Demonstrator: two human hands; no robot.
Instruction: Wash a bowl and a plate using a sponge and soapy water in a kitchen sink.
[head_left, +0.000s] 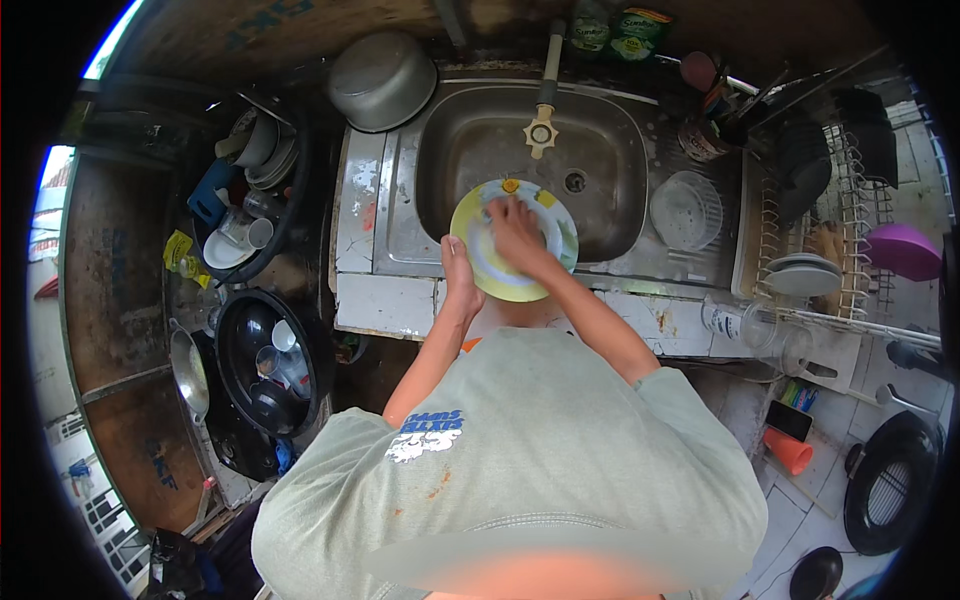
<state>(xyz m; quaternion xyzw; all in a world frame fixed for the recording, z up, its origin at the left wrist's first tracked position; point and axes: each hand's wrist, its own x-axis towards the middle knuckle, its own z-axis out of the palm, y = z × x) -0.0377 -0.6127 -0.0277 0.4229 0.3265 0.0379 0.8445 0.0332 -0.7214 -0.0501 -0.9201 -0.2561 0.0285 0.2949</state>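
A yellow-rimmed plate (487, 279) with a floral pattern is tilted over the front edge of the steel sink (487, 135). My left hand (461, 277) grips its left rim, thumb pointing up along the edge. Across the plate's face lies my right hand (517, 232), fingers bent down against the surface and slightly blurred. Whether a sponge or cloth is under those fingers is hidden. Above the basin, a tap (541, 135) with a star-shaped handle hangs from a pipe. The drain (575, 181) shows to the right of the plate.
An aluminium pot (382, 81) stands at the sink's back left. A clear plastic basket (686, 210) sits on the drainboard, beside a wire dish rack (855, 195). Black tubs (326, 367) of dishes are at left. Detergent pouches (639, 34) stand behind the tap.
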